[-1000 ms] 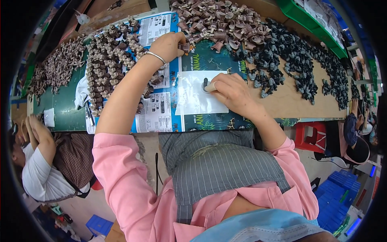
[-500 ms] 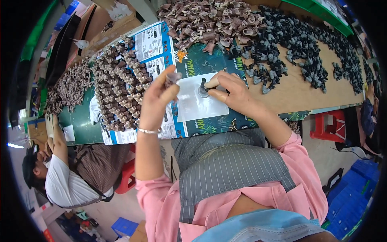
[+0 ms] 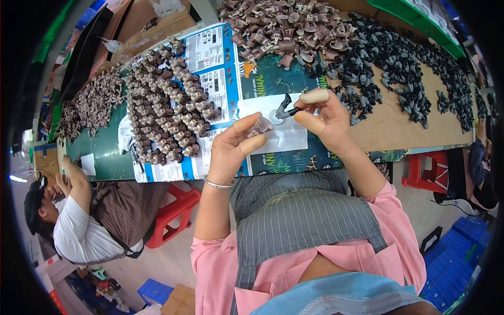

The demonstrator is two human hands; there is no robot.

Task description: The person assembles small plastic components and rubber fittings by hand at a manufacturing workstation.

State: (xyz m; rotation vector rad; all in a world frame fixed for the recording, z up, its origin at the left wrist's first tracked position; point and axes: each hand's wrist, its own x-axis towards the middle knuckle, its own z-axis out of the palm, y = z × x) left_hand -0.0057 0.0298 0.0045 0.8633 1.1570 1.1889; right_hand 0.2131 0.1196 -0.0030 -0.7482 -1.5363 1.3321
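Observation:
Between the thumb and forefinger of my left hand (image 3: 231,146) is a small brownish figure torso (image 3: 261,126), its hollow end facing right. Covers sit on several of my fingertips. My right hand (image 3: 328,118) pinches a pair of grey and black toy legs (image 3: 286,111) by one black boot. The legs are held just right of the torso, apart from it. Below both parts, a white sheet (image 3: 291,143) lies on the table, with a round clear spot or small dish on it, partly hidden by the legs.
Rows of assembled brown figures (image 3: 163,107) stand to the left on printed card sheets (image 3: 210,89). At the back lies a heap of brown torsos (image 3: 286,29); grey and black legs (image 3: 404,68) spread over brown board at right. A co-worker (image 3: 79,220) sits at far left.
My right hand has lifted the legs off the white sheet and tilted them. My left hand has moved right and lower, bringing the torso close to the legs.

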